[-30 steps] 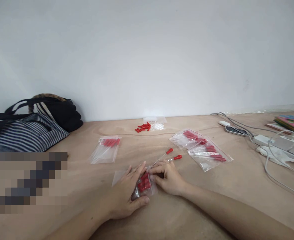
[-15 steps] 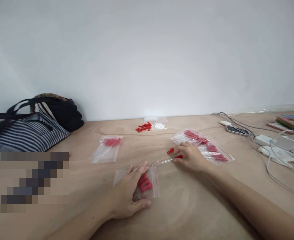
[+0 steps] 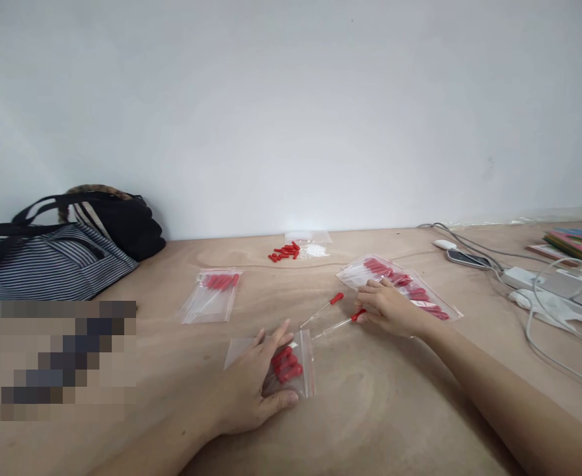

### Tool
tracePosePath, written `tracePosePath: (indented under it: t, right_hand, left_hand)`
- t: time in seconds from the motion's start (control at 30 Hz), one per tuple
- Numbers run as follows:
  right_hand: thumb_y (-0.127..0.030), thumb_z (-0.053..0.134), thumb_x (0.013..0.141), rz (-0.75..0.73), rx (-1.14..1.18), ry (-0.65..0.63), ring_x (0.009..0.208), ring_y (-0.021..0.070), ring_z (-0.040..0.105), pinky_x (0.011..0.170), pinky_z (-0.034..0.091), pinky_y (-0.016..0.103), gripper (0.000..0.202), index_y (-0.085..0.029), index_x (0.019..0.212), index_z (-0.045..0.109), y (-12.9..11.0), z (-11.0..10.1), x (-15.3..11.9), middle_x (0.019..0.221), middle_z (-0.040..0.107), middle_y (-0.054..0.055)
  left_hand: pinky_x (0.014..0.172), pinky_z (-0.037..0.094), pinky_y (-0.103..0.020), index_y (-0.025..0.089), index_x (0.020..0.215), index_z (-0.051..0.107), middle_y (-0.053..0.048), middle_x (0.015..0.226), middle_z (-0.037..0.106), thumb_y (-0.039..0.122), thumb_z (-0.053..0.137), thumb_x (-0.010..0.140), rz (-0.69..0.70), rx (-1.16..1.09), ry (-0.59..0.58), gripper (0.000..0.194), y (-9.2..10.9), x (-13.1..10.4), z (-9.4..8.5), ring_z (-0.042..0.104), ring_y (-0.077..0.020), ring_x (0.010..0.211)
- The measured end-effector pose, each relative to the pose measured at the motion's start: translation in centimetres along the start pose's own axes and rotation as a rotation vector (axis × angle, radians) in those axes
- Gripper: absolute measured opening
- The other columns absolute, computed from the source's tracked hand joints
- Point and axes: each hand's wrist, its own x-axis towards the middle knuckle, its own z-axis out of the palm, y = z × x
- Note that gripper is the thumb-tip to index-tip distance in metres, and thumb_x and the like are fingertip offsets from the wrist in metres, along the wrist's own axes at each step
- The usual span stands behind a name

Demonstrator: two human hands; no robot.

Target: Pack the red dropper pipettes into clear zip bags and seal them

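My left hand (image 3: 251,390) lies with fingers spread over a clear zip bag (image 3: 306,373), covering its left part. Several red bulbs (image 3: 287,365) show inside that bag. The fingers of my right hand (image 3: 387,309) pinch the red bulb of a glass dropper (image 3: 337,326), whose tube points left toward the bag's upper right corner. A second dropper (image 3: 323,309) lies on the table just beyond it, red bulb up and to the right. Behind my right hand a larger clear bag (image 3: 353,274) holds smaller bags of red-bulbed droppers.
Another bag of droppers (image 3: 221,297) lies to the left. Loose red bulbs (image 3: 285,252) and a bag of clear tubes (image 3: 313,248) sit near the wall. A striped bag (image 3: 63,264) stands far left; a power strip (image 3: 558,287) with cables lies right.
My right hand has shifted slightly right and nearer, drawing the held dropper's tip away from the second dropper. My left hand has stayed on the bag.
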Motion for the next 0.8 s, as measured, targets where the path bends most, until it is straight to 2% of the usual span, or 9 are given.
tracePosePath:
  t: [0.2,0.5,0.6,0.7,0.8]
  right_hand:
    - [-0.032,0.050,0.083,-0.098,0.046,-0.022,0.084,0.0198,0.048,0.074,0.028,0.034,0.013,-0.022,0.082,0.059,-1.1,-0.5,-0.3,0.089,0.060,0.004]
    - [-0.033,0.054,0.082,-0.230,0.130,-0.013,0.084,0.0178,0.050,0.075,0.030,0.032,0.015,-0.021,0.078,0.060,-5.2,0.4,-0.3,0.083,0.059,0.003]
    - [-0.030,0.056,0.080,-0.217,0.317,-0.005,0.078,0.0151,0.052,0.069,0.036,0.027,0.011,-0.019,0.079,0.060,-6.5,1.5,-0.1,0.082,0.058,0.003]
    - [-0.024,0.061,0.075,-0.106,0.615,0.050,0.064,0.0101,0.052,0.058,0.038,0.020,0.008,-0.018,0.080,0.060,-7.9,2.9,0.1,0.075,0.057,0.000]
    - [-0.016,0.062,0.070,-0.016,0.837,0.069,0.058,0.0086,0.051,0.053,0.038,0.019,0.008,-0.017,0.078,0.060,-8.9,4.0,0.4,0.067,0.057,-0.003]
  left_hand:
    - [0.103,0.016,-0.060,0.030,0.136,-0.014,-0.008,0.139,0.034,0.033,0.058,0.075,-0.006,0.008,0.006,0.094,-0.1,0.1,0.0,0.021,-0.0292,0.130]
    - [0.103,0.015,-0.059,0.028,0.138,-0.011,-0.009,0.141,0.031,0.040,0.056,0.078,-0.052,0.008,-0.042,0.091,0.5,0.1,-0.2,0.014,-0.0318,0.132]
    - [0.105,0.012,-0.057,0.027,0.138,-0.012,-0.009,0.141,0.030,0.037,0.056,0.078,-0.043,0.009,-0.037,0.091,0.7,0.3,-0.2,0.018,-0.0302,0.131]
    - [0.105,0.011,-0.056,0.027,0.138,-0.011,-0.008,0.141,0.032,0.037,0.056,0.078,-0.057,0.002,-0.035,0.090,0.8,0.4,-0.2,0.019,-0.0294,0.131]
    - [0.105,0.011,-0.055,0.026,0.138,-0.010,-0.008,0.141,0.031,0.038,0.054,0.079,-0.064,-0.002,-0.042,0.088,0.9,0.4,-0.3,0.019,-0.0290,0.131]
